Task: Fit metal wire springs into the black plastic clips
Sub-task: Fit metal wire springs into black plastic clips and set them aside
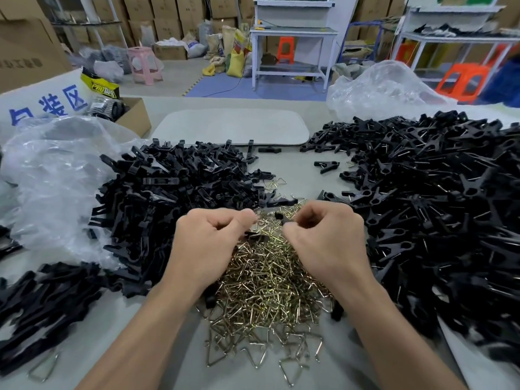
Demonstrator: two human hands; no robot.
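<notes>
Clip [281,217] lies crosswise, pinched by right hand [326,235]; left hand [213,235] grips another clip [252,236].

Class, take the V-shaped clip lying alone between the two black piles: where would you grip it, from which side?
Probably pinch the clip from above at the joint where its arms meet; it lies flat with bare table around.

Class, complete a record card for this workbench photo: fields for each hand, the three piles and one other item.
left hand: curled round a black piece, mostly hidden
right hand: pinches a small clip part
centre pile: loose wire springs
left pile: black clips, no wire seen
right pile: black clips, wire showing in many
behind: grey mat
</notes>
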